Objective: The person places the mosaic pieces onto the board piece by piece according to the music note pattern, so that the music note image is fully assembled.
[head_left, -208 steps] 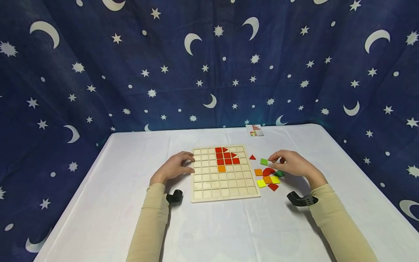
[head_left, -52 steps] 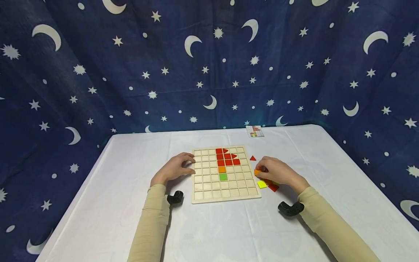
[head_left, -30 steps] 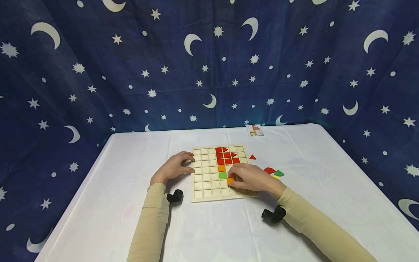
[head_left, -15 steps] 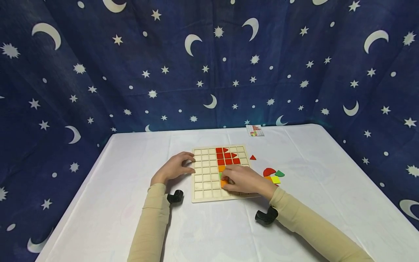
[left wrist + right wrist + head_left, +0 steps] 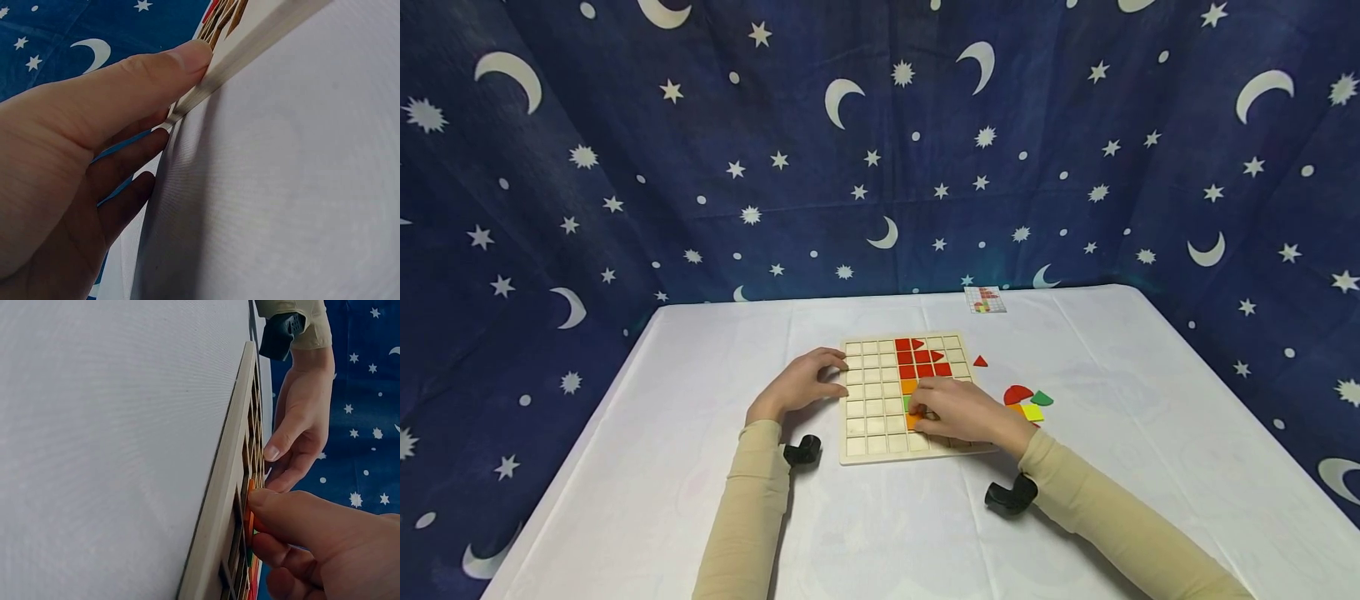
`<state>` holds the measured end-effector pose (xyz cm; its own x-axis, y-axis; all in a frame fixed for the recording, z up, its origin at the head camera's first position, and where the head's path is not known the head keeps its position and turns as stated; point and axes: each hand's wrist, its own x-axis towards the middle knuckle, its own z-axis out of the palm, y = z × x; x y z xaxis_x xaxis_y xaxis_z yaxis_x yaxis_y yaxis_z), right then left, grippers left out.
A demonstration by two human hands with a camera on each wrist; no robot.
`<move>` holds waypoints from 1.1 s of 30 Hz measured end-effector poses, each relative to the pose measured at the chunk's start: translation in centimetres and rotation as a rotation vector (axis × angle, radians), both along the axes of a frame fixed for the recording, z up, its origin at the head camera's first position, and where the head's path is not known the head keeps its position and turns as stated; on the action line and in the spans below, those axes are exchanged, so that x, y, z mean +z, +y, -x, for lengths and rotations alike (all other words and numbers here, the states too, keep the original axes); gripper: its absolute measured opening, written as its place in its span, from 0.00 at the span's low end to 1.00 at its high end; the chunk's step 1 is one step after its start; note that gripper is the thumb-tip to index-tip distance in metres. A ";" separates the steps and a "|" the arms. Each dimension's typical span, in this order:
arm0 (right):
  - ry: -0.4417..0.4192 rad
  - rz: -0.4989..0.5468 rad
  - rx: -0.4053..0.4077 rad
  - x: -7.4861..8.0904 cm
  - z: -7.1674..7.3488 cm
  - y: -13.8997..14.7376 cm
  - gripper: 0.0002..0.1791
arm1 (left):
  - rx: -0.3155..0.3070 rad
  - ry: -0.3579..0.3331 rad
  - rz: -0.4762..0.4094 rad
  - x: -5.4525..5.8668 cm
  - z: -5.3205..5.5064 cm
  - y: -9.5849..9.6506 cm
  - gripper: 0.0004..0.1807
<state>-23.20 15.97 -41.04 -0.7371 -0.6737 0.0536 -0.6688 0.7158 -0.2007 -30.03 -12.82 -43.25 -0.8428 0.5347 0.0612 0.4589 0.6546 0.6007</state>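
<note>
My right hand pinches an orange square tile between thumb and fingers, at the cell just below a green square on the wooden grid board. In the right wrist view the thumb presses on the orange tile; whether it lies flat in its cell is hard to tell. Above the green square sits another orange square, under rows of red squares and triangles. My left hand rests at the board's left edge, its thumb on the rim and its fingers relaxed.
Right of the board lie a red triangle, a red rounded piece, a green rounded piece and a yellow square; my right arm hides others. A pattern card lies at the table's back edge.
The green square went from the loose pieces onto the board. My right hand then took an orange square from the pile and carried it left to below the green one. The left hand stayed put.
</note>
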 end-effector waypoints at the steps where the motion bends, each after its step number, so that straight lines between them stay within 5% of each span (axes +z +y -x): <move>1: -0.003 0.001 -0.003 0.0 0.0 0.0 0.09 | -0.001 -0.001 0.000 0.0 0.0 0.0 0.25; 14: -0.023 0.082 -0.030 0.2 0.0 1.2 0.10 | -0.004 -0.004 0.003 0.1 -0.1 0.3 0.24; 25: -0.089 0.231 -0.228 2.6 -0.1 8.0 0.12 | 0.003 -0.005 0.014 0.4 -0.3 0.3 0.24; 33: -0.124 0.215 -0.352 3.5 -0.6 13.1 0.13 | 0.009 -0.015 0.000 0.2 -0.2 0.2 0.24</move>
<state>-22.59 29.10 -37.53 -0.9297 -0.3630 0.0623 -0.3528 0.8292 -0.4336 -29.84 -12.59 -43.05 -0.8486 0.5268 0.0488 0.4440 0.6588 0.6073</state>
